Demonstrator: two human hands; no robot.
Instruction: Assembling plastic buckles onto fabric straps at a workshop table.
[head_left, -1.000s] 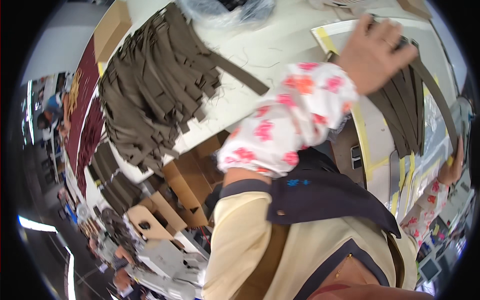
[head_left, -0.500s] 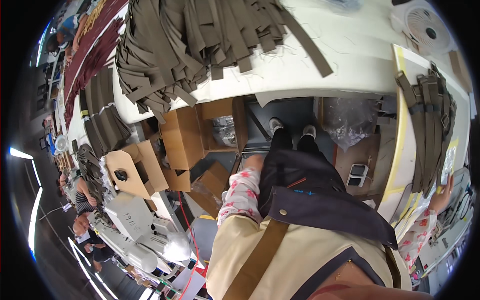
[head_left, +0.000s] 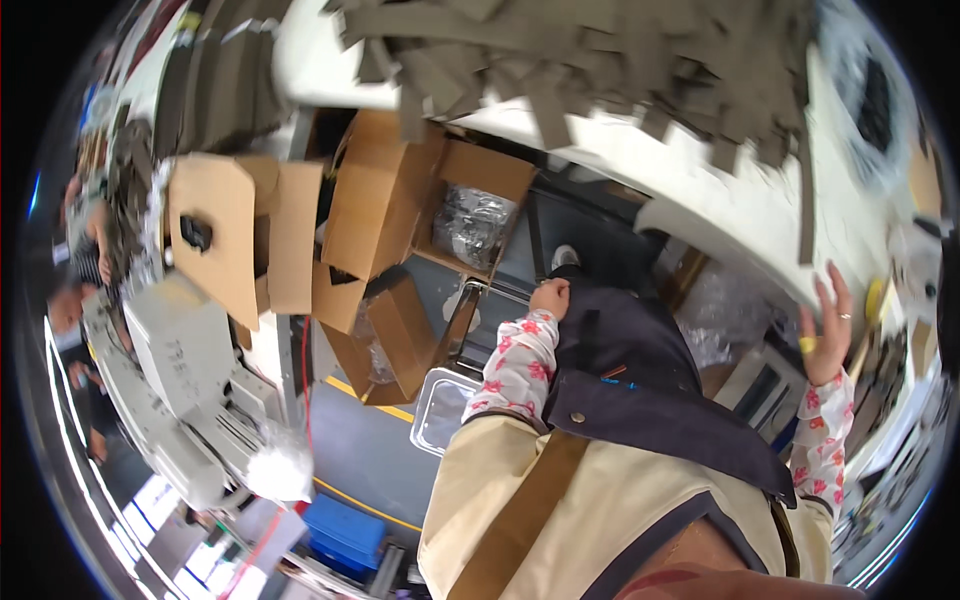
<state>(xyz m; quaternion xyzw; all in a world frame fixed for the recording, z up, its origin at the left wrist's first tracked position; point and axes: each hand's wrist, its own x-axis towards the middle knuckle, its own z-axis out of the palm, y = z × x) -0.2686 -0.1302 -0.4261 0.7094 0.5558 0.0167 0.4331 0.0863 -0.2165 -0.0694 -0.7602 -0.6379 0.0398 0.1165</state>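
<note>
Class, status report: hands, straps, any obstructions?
Left hand by apron, grip unclear. Right hand open near table. Brown straps piled on table. Cardboard boxes near left hand.

Across the upper right, a white table [head_left: 745, 210], front edge bowed by the lens. From the centre down to the lower left, grey floor [head_left: 375, 468] crossed by yellow lines [head_left: 365, 504]. Beside the table, left of centre, open brown cartons [head_left: 382, 205]. At left, a pale machine [head_left: 165, 345], with a red cable [head_left: 306, 380] just beyond. Near the bottom, a blue bin [head_left: 343, 532]. At far lower left, bright panes [head_left: 152, 508], possibly windows, and white light strips [head_left: 76, 430] along the dark rim.
</note>
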